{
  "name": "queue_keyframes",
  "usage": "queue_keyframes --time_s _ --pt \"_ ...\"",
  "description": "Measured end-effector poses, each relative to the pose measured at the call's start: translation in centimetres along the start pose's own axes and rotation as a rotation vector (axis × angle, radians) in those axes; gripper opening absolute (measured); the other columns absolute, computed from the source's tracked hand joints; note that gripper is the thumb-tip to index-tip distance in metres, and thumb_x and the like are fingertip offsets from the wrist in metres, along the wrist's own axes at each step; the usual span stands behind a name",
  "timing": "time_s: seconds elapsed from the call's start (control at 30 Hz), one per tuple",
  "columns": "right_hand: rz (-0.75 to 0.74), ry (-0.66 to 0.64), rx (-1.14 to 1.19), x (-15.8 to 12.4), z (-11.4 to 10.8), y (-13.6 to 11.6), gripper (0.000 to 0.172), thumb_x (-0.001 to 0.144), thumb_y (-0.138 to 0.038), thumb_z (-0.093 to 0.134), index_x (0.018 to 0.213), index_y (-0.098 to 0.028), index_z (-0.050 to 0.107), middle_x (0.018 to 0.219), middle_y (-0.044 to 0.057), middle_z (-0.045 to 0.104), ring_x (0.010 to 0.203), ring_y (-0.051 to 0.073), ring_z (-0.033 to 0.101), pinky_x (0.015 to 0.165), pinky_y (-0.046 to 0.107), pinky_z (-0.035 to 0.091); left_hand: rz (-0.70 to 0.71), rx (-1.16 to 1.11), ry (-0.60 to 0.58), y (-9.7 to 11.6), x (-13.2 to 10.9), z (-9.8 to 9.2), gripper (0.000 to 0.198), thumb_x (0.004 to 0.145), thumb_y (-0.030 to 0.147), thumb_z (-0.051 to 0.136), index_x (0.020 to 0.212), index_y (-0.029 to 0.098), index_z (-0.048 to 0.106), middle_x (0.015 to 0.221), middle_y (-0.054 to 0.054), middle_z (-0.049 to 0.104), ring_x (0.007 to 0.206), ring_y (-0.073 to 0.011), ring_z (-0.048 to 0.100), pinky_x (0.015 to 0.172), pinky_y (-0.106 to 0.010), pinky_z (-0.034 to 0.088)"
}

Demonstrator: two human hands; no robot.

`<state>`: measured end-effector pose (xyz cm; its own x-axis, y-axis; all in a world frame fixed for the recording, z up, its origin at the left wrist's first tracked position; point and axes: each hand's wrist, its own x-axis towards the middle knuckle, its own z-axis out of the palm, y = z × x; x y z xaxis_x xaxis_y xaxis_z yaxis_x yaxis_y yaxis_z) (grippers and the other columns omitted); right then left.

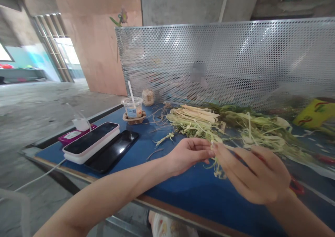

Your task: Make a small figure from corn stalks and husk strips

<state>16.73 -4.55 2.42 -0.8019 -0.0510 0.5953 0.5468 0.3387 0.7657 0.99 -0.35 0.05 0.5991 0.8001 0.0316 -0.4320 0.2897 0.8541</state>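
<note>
My left hand (190, 154) and my right hand (252, 170) meet above the blue table. Both pinch a thin pale-green plant strand (218, 170), whose frayed, curly end dangles below my fingertips. My right fingers are slightly blurred. Just behind my hands lies a pile of pale-yellow dried husk strips (197, 115) with greener, knotted strands in front. A small knotted strand (164, 138) rests to the left of the pile. Farther right spreads a heap of loose green husk leaves (261, 130).
At left lie a black phone (113, 151), a white-cased device (91, 143) with a cable, and a purple tray (75, 134). A drink cup (132, 108) with a straw stands near thin twine (161, 113). Perforated metal panel (222, 59) behind; red-handled scissors (297, 185) right.
</note>
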Motion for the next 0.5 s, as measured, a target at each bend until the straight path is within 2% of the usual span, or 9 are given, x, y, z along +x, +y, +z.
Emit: queue_keyframes --time_s 0.1,0.3,0.4,0.5 --pt "0.001 -0.011 0.017 0.0 0.02 -0.37 0.011 0.074 -0.013 0.059 0.074 -0.017 0.07 0.078 0.001 0.071 0.063 0.018 0.053 0.06 0.037 0.039 0.018 -0.027 0.078 -0.04 0.06 -0.02 0.027 0.048 0.022 0.079 0.069 0.01 0.066 0.064 -0.001 0.063 0.057 -0.0068 0.055 0.057 -0.019 0.04" --pt "0.029 -0.024 0.094 0.2 -0.14 -0.7 0.017 0.077 -0.01 0.054 0.069 -0.018 0.068 0.076 0.003 0.07 0.062 0.018 0.052 0.063 0.037 0.038 0.082 0.023 0.171 0.19 -0.18 0.01 0.032 0.051 0.029 0.077 0.075 0.01 0.067 0.074 -0.005 0.066 0.067 -0.0106 0.058 0.062 -0.021 0.041" --pt "0.043 -0.037 0.202 -0.17 -0.08 -0.61 0.024 0.08 -0.005 0.046 0.07 -0.015 0.066 0.073 0.006 0.07 0.065 0.018 0.055 0.065 0.038 0.039 0.117 0.049 0.172 0.42 -0.17 -0.08 0.029 0.055 0.031 0.074 0.073 0.009 0.067 0.069 -0.006 0.066 0.063 -0.0105 0.057 0.062 -0.022 0.041" --pt "0.054 -0.078 0.343 -0.64 0.03 -0.67 0.031 0.083 -0.003 0.035 0.079 -0.013 0.064 0.076 0.007 0.07 0.071 0.019 0.058 0.07 0.039 0.039 0.152 0.013 0.184 0.52 0.0 -0.26 0.027 0.056 0.029 0.074 0.071 0.008 0.067 0.066 -0.005 0.065 0.062 -0.0115 0.058 0.063 -0.023 0.043"
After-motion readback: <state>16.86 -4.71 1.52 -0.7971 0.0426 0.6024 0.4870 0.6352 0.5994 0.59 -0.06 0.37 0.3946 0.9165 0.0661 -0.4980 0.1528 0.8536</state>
